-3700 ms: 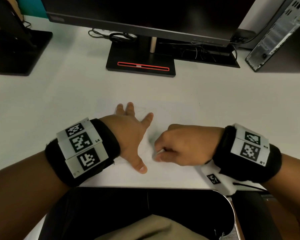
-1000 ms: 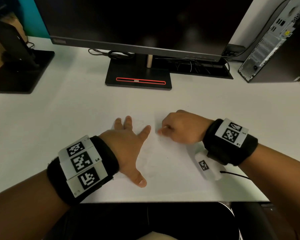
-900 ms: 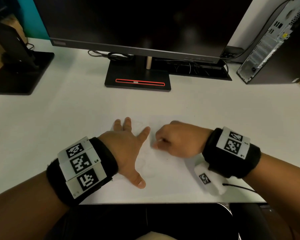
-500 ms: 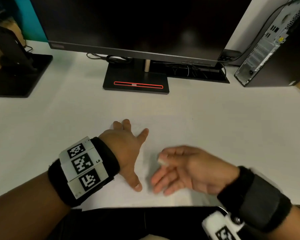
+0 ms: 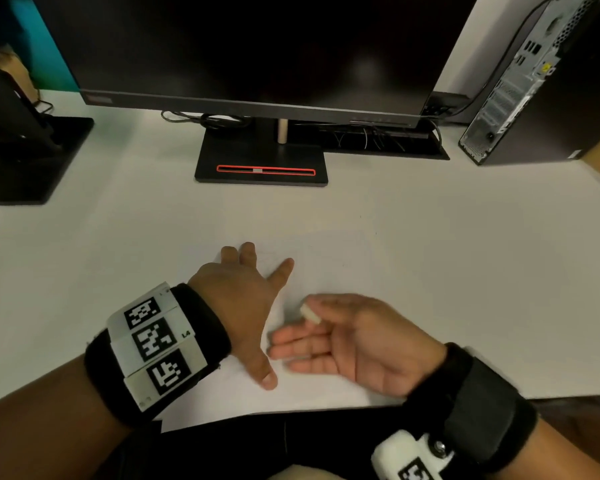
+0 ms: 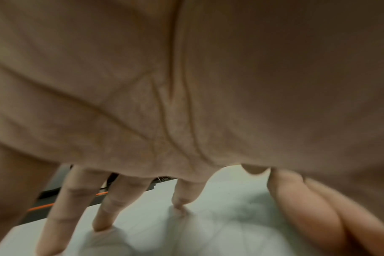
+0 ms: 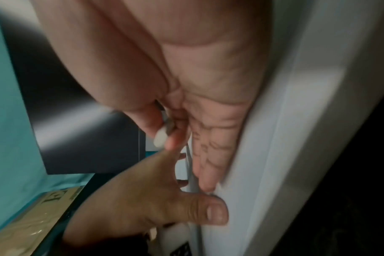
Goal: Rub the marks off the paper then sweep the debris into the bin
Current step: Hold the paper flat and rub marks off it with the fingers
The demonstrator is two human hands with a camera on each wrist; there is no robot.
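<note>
A white sheet of paper [image 5: 329,261] lies on the white desk, with faint pencil marks near my left fingers. My left hand [image 5: 243,299] presses flat on it, fingers spread [image 6: 112,199]. My right hand [image 5: 329,332] lies on its little-finger edge on the paper [image 7: 274,155], just right of my left thumb [image 7: 215,211]. It pinches a small white eraser [image 5: 310,314] between thumb and forefinger, seen also as the eraser [image 7: 161,138] in the right wrist view; the other fingers are stretched out. A black bin [image 5: 284,441] stands under the desk's front edge.
At the back stand a monitor with its black base [image 5: 260,161], a cable tray [image 5: 378,143] and a computer tower [image 5: 534,81] on the right. Another black stand [image 5: 25,157] is at the back left. Bare desk [image 5: 482,289] lies to the right of the paper.
My right hand left the upper part of the paper, turned its palm sideways and came down beside my left thumb, still pinching the eraser. My left hand stayed pressed on the sheet.
</note>
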